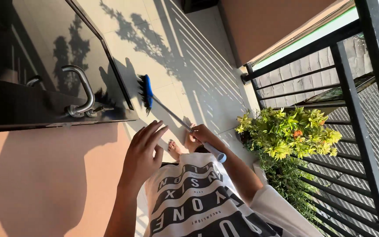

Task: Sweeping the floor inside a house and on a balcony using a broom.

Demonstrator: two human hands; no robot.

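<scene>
My right hand grips the thin metal handle of a broom near its pale grip end. The broom's blue head with dark bristles rests on the light tiled floor, close to the dark door's edge. My left hand is raised in front of my chest with its back toward me, fingers apart and holding nothing. It sits just left of the handle and does not touch it. My bare feet show below the hands, above my white shirt with dark lettering.
A dark glass door with a curved metal handle stands at left, beside a peach wall. A leafy yellow-green plant sits at right against a black metal railing. Railing shadows stripe the floor.
</scene>
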